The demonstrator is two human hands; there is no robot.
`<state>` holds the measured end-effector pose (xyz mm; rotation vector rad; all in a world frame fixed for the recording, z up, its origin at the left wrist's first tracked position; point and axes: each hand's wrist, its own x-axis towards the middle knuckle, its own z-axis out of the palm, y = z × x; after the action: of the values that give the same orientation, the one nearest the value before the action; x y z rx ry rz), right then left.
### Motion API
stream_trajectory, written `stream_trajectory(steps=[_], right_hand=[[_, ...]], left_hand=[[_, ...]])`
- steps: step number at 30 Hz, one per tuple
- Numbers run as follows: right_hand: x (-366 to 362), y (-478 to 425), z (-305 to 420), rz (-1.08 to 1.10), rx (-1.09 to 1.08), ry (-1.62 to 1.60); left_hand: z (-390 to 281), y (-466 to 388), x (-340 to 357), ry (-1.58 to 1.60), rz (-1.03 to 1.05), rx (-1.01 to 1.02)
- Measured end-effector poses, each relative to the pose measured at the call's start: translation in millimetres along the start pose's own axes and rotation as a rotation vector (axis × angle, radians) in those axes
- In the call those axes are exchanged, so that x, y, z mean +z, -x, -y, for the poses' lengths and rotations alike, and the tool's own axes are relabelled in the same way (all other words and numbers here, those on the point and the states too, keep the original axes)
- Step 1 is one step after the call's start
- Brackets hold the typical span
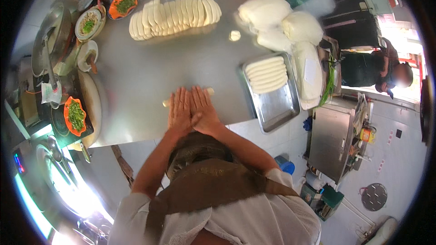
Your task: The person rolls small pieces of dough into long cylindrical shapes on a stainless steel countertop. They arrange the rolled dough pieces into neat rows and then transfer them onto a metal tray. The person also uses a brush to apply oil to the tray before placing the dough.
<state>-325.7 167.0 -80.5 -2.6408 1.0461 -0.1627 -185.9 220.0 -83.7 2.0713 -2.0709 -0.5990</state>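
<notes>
My left hand (180, 109) and my right hand (203, 110) lie flat, side by side, palms down on a thin roll of dough on the steel worktable (136, 85). The ends of the dough roll (210, 91) stick out past both hands; its middle is hidden under them. Farther back is a long row of sliced dough strips (175, 17), standing close together. One small dough piece (234, 35) lies apart, right of the row. On the right, a metal tray (276, 112) holds several rolled dough sticks (266, 75) packed at its far end.
Big plastic-covered dough lumps (264, 10) sit at the back right, beside green stalks (328, 83). Along the left are orange bowls of chopped greens (75, 115), a round board (90, 98), a knife (86, 153) and a large pan (51, 41). Another person (388, 64) is at far right.
</notes>
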Motion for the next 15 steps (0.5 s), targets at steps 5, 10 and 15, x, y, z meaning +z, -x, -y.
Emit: stream_trajectory(steps=[5,10,15], right_hand=[[-19,-104,-47,0.054,0.059,0.136],[-31,-17,-36,0.051,-0.096,-0.02],[-15,-24,-35,-0.027,0.078,-0.029]], left_hand=[[36,-100,-39,-0.319,-0.055,-0.083],[45,-23,-18,-0.262,-0.08,0.035],[35,-25,-30,-0.237,-0.068,-0.112]])
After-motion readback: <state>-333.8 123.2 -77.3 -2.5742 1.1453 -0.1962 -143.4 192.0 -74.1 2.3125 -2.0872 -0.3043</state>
